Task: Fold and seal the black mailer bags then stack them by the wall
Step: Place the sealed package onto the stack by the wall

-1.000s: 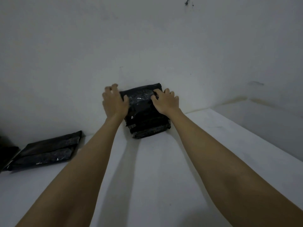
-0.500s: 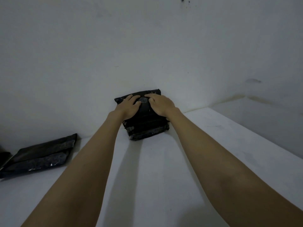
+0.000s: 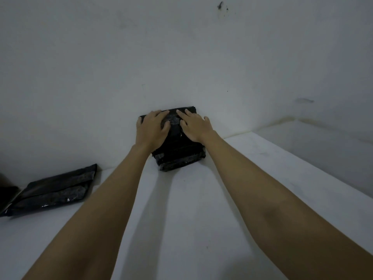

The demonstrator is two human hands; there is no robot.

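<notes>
Dim, bluish, slightly soft picture; arms cast long shadows toward the camera; wide-angle bending perhaps at the edges

Left hand [image 3: 151,130], right hand [image 3: 194,126] flat; arms outstretched.

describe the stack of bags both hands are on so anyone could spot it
Start at the white wall behind the white surface. Against its base, mid-frame, sits the stack of black bags. Unlike the flat bag lying far left, it is thick, with the left hand and right hand on top.
</notes>
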